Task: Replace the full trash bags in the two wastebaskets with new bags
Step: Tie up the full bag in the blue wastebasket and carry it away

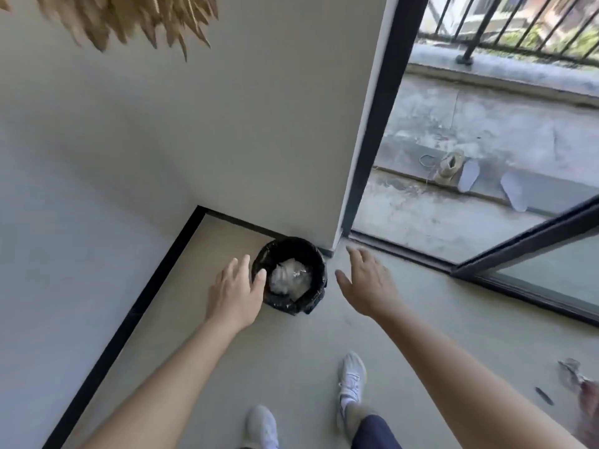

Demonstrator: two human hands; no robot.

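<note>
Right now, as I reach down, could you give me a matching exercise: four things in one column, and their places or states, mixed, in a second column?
Column 1
1 bin
2 left hand
3 right hand
4 tan shoe

Column 2
a outside, on the balcony
b at the foot of the wall, lined with a black bag
c open, at the bin's left rim
d open, right of the bin, apart from it

Pairs: 1-b, 2-c, 3-d, 4-a
</note>
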